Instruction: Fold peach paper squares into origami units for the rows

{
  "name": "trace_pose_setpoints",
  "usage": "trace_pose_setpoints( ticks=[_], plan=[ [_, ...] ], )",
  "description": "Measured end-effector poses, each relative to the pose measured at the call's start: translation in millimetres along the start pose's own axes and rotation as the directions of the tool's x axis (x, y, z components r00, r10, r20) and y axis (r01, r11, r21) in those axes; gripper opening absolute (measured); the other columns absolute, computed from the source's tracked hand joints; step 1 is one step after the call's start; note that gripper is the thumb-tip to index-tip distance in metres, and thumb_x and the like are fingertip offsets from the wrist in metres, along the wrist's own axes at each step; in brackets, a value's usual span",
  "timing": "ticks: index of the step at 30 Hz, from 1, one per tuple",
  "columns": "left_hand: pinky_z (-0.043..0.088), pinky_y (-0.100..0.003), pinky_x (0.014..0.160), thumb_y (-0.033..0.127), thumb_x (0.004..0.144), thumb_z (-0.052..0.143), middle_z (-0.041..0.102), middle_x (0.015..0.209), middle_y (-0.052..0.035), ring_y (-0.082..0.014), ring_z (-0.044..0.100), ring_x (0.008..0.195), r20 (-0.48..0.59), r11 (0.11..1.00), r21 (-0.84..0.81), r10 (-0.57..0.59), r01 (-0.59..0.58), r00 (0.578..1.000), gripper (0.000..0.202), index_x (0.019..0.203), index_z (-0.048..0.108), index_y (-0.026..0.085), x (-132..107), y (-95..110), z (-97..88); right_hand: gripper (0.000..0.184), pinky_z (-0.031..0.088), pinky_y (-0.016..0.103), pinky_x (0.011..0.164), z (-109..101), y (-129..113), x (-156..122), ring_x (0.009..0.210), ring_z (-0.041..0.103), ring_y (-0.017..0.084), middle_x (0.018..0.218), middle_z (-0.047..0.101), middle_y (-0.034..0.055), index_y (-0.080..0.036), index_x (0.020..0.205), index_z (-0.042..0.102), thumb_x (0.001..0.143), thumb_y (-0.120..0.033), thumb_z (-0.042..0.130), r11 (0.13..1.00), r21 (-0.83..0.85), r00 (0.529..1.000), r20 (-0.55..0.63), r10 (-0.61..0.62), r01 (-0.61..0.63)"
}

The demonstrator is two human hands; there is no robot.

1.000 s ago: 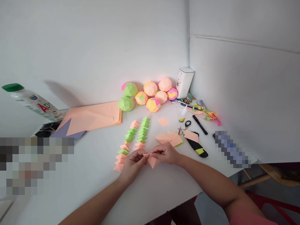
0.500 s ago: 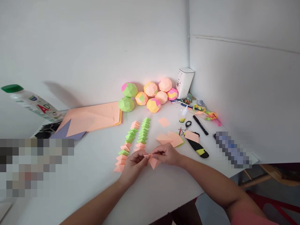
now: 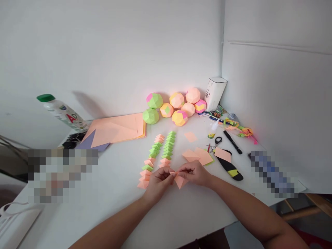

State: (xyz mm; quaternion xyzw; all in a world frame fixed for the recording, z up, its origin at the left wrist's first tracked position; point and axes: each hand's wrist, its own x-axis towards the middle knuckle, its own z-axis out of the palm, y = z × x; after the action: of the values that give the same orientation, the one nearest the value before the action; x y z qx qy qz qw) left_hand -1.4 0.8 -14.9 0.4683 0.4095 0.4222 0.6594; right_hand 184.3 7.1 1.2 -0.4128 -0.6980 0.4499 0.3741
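Note:
My left hand (image 3: 158, 181) and my right hand (image 3: 195, 173) meet over the white table (image 3: 109, 193), both pinched on a small folded peach paper piece (image 3: 179, 181) whose point hangs down between them. Just behind my hands lie two rows of folded green and peach paper units (image 3: 160, 152). A small pile of loose peach paper squares (image 3: 197, 155) lies right of those rows.
Several coloured paper balls (image 3: 178, 105) sit against the back wall beside a white box (image 3: 215, 92). Peach sheets (image 3: 118, 129) and a green-capped bottle (image 3: 63, 112) are at the left. Scissors (image 3: 217, 141), a glue bottle (image 3: 212, 129), a black marker (image 3: 232, 141) and a black-yellow cutter (image 3: 230, 167) lie at the right.
The camera view has swung left, so everything sits further right in the picture. My hands keep pinching the same peach piece, with the fingers shifted only slightly.

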Motion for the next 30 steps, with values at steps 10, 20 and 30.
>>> trace_pose_setpoints(
  ticks=[10, 20, 30],
  plan=[
    [0.040, -0.019, 0.051, 0.033, 0.072, 0.072, 0.057, 0.056, 0.0031, -0.0082, 0.048, 0.053, -0.022, 1.000, 0.014, -0.005, 0.005, 1.000, 0.019, 0.070, 0.063, 0.016, 0, 3, 1.1, 0.022, 0.031, 0.020, 0.042, -2, 4, 1, 0.046, 0.038, 0.008, 0.050, 0.049, -0.0023, -0.011, 0.075, 0.071, 0.080, -0.029, 0.060, 1.000, 0.030, 1.000, 0.021, -0.004, 0.004],
    [0.038, -0.019, 0.050, 0.032, 0.073, 0.069, 0.055, 0.053, 0.0041, -0.0080, 0.047, 0.050, -0.026, 0.998, 0.055, -0.016, 0.017, 1.000, 0.019, 0.069, 0.060, 0.016, -1, 3, 1.9, 0.025, 0.028, 0.020, 0.042, -3, 1, 0, 0.045, 0.036, 0.008, 0.048, 0.047, -0.0028, -0.010, 0.075, 0.071, 0.080, -0.031, 0.059, 1.000, 0.011, 0.999, 0.032, -0.015, 0.015],
    [0.038, -0.020, 0.053, 0.024, 0.072, 0.064, 0.051, 0.053, 0.0051, -0.0090, 0.044, 0.052, -0.074, 0.997, 0.082, 0.020, -0.014, 0.997, 0.014, 0.064, 0.053, 0.017, -4, 14, 4.9, 0.027, 0.030, 0.021, 0.042, -4, -4, 2, 0.046, 0.037, 0.009, 0.049, 0.048, -0.0022, -0.011, 0.069, 0.069, 0.079, -0.035, 0.060, 1.000, 0.010, 0.999, 0.025, 0.019, -0.020]
  ],
)
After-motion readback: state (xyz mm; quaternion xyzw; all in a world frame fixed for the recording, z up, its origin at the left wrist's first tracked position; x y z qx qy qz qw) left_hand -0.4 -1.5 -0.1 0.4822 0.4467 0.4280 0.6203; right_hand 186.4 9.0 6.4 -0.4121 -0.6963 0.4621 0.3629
